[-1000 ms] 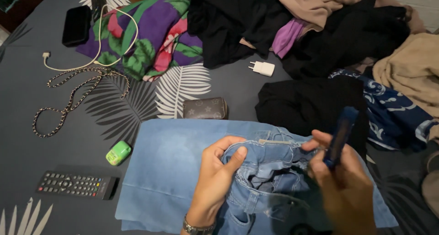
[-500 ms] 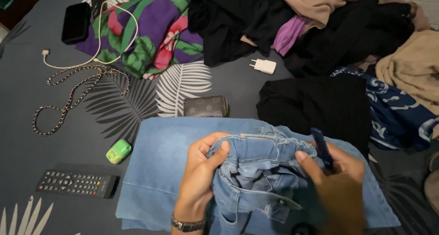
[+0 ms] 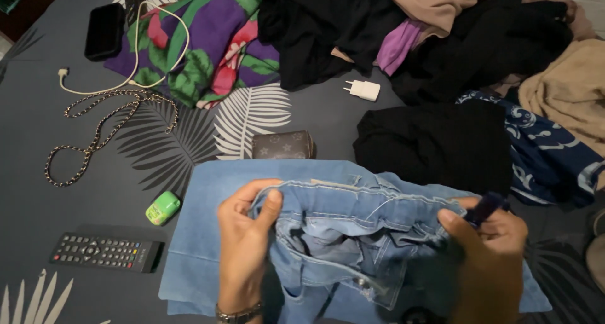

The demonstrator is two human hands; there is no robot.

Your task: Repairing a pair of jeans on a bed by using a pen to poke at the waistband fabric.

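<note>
Lower centre of frame: my left hand (image 3: 242, 248) pinches the waistband of the light-blue jeans (image 3: 340, 236), thumb over the edge, while my right hand (image 3: 491, 261) grips the other side, fingers also closed round a small dark-blue object (image 3: 486, 207).

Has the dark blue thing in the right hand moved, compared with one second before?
Yes. The dark blue thing has come down: earlier it stood up over the folded black garment, now only its tip shows above the right hand.
</note>
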